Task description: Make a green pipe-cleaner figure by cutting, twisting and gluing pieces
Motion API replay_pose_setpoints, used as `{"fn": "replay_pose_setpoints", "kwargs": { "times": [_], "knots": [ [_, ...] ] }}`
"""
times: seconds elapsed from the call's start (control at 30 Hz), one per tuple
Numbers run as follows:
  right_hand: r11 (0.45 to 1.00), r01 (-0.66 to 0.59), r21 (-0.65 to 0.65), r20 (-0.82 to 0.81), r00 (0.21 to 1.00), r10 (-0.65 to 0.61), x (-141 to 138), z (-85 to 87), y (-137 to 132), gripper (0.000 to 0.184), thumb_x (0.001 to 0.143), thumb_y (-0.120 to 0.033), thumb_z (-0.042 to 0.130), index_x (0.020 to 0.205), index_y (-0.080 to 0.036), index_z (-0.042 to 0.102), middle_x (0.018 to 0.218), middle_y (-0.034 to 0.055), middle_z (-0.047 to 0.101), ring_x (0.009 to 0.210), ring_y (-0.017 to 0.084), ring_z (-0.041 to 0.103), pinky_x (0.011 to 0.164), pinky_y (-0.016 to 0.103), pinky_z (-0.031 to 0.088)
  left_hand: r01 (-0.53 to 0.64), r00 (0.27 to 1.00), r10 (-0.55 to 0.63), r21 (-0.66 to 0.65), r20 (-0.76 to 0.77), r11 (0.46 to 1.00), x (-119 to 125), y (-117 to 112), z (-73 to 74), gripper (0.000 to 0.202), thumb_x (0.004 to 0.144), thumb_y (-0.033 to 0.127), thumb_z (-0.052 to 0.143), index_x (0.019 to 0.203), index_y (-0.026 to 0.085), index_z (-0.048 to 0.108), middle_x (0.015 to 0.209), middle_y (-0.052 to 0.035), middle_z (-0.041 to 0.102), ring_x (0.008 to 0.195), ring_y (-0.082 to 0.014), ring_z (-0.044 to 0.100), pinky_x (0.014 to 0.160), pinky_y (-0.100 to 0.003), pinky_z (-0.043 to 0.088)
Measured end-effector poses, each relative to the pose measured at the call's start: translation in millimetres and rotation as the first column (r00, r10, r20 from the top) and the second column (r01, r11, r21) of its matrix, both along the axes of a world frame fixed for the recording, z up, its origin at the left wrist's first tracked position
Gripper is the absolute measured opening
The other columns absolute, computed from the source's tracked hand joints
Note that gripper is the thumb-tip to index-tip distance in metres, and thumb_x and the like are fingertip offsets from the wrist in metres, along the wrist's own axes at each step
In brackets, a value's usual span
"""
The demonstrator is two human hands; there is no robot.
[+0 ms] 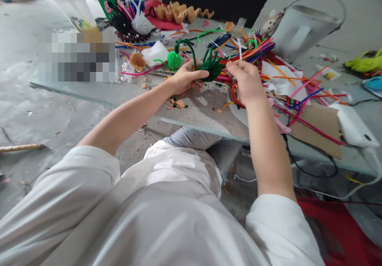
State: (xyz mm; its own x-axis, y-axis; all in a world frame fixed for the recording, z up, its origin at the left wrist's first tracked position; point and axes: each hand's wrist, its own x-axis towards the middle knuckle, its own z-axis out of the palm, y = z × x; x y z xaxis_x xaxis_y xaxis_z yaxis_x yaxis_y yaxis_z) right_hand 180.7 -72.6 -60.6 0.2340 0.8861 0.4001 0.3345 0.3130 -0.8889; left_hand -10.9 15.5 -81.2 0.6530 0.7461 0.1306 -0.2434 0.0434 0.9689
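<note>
A dark green figure bent from fuzzy pipe cleaners is held above the near edge of the table. My left hand grips its left side, thumb on top and fingers underneath. Loops stand up from its body, and a curved dark green stem arches to the left. By the stem's end is a bright green ball; whether they are joined I cannot tell. My right hand is closed in a pinch at the figure's right side. What lies between its fingertips is too small to make out. A red ring-shaped piece shows just beneath that hand.
A heap of coloured pipe cleaners spreads behind and right of my hands. A metal watering can, a cardboard piece and a cabled white power bank stand or lie rightward. Leftward are a plastic cup and an egg carton.
</note>
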Motion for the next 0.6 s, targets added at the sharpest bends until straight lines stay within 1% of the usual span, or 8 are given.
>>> {"fn": "replay_pose_setpoints", "kwargs": {
  "times": [0.13,0.23,0.33,0.4,0.53,0.6],
  "knots": [
    [0.995,-0.084,-0.054,-0.071,0.994,0.080,-3.9,-7.6,2.5,0.047,0.063,-0.068,0.082,0.074,-0.024,0.068,0.073,-0.0036,0.062,0.080,0.017,0.064,0.087,0.040,0.055,-0.020,1.000,0.020,-0.010,0.011,1.000,0.9,-1.5,2.5,0.036,0.073,0.022,0.074,0.098,0.019,0.049,0.077,0.0043,0.062,0.057,-0.0081,0.063,0.071,-0.031,0.061],
    [0.990,-0.123,-0.068,-0.132,0.985,0.113,-4.6,-12.2,6.7,0.050,0.057,-0.068,0.086,0.078,-0.025,0.070,0.080,-0.0030,0.067,0.080,0.017,0.065,0.088,0.041,0.057,-0.029,1.000,0.028,-0.011,-0.005,1.000,1.6,-1.7,1.9,0.033,0.075,0.021,0.073,0.098,0.020,0.049,0.076,0.0044,0.061,0.060,-0.0085,0.064,0.073,-0.030,0.061],
    [0.989,-0.147,-0.034,-0.145,0.980,0.140,-6.8,-14.3,8.8,0.051,0.057,-0.067,0.087,0.082,-0.026,0.070,0.084,-0.0026,0.070,0.080,0.017,0.066,0.090,0.042,0.057,-0.034,0.999,0.034,-0.009,-0.005,0.999,2.0,-1.7,1.0,0.032,0.075,0.020,0.073,0.096,0.020,0.049,0.076,0.0044,0.060,0.060,-0.0088,0.065,0.072,-0.031,0.061],
    [0.988,-0.156,-0.016,-0.120,0.981,0.153,-9.4,-14.6,8.6,0.051,0.056,-0.065,0.088,0.084,-0.026,0.069,0.086,-0.0020,0.070,0.081,0.018,0.067,0.091,0.043,0.057,-0.038,0.999,0.038,-0.008,-0.001,0.999,1.9,-1.8,1.1,0.031,0.076,0.020,0.073,0.096,0.019,0.049,0.078,0.0035,0.061,0.060,-0.0097,0.066,0.072,-0.033,0.061],
    [0.989,-0.141,-0.043,-0.082,0.987,0.138,-13.0,-14.5,7.8,0.046,0.060,-0.063,0.087,0.082,-0.026,0.069,0.087,-0.0004,0.071,0.085,0.020,0.068,0.091,0.047,0.057,-0.051,0.999,0.051,-0.020,-0.006,0.998,1.3,-2.5,2.3,0.033,0.074,0.020,0.075,0.095,0.018,0.050,0.079,0.0019,0.060,0.067,-0.0152,0.070,0.078,-0.040,0.062],
    [0.990,-0.131,-0.055,-0.092,0.988,0.125,-13.4,-14.5,7.7,0.045,0.060,-0.063,0.087,0.080,-0.027,0.069,0.086,-0.0001,0.072,0.086,0.022,0.068,0.091,0.048,0.057,-0.048,0.999,0.048,-0.028,-0.006,0.998,1.0,-2.9,2.7,0.034,0.073,0.021,0.075,0.095,0.018,0.050,0.079,0.0018,0.060,0.067,-0.0157,0.070,0.080,-0.042,0.063]
  ]
}}
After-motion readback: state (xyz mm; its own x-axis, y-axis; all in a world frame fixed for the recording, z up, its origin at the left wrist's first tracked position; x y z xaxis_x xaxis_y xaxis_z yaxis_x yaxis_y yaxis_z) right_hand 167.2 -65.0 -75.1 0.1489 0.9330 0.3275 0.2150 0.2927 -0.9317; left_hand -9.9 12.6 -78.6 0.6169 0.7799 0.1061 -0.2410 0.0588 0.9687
